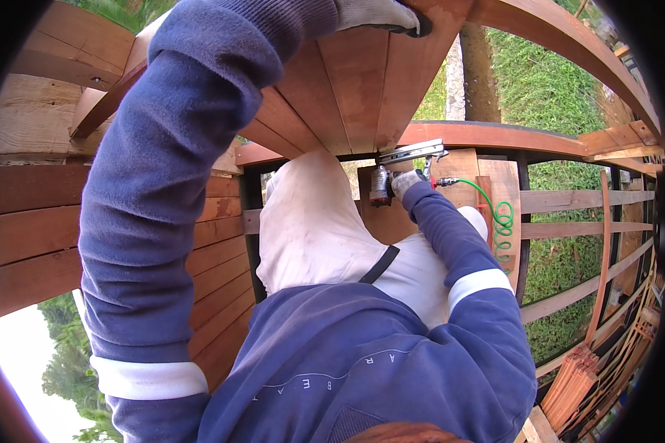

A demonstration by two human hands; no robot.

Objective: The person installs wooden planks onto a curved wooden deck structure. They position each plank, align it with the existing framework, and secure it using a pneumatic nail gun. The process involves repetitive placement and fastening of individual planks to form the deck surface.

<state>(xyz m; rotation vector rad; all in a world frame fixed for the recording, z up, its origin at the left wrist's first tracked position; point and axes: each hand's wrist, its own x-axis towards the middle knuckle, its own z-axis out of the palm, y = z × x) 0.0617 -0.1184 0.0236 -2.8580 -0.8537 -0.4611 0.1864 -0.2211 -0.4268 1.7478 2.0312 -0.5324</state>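
In a grey glove with dark fingertips, my left hand (380,13) is at the top of the view against the reddish wooden boards (351,81). A dark fingertip curls over the board there; the upper edge cuts off part of the hand. My right hand (406,181), also gloved, is closed around the handle of a nail gun (380,184). The gun's long silver magazine (412,151) lies close to the lower end of the boards, beside a wooden rail (488,135). From the gun's rear runs a coiled green air hose (504,221).
Wooden planks (29,214) form a wall on the left. At right, horizontal slats (569,229) cross dark metal posts above grass. A bundle of thin wooden strips (573,384) lies at lower right. My knee (303,192) is beside the nail gun, near plywood pieces (501,199).
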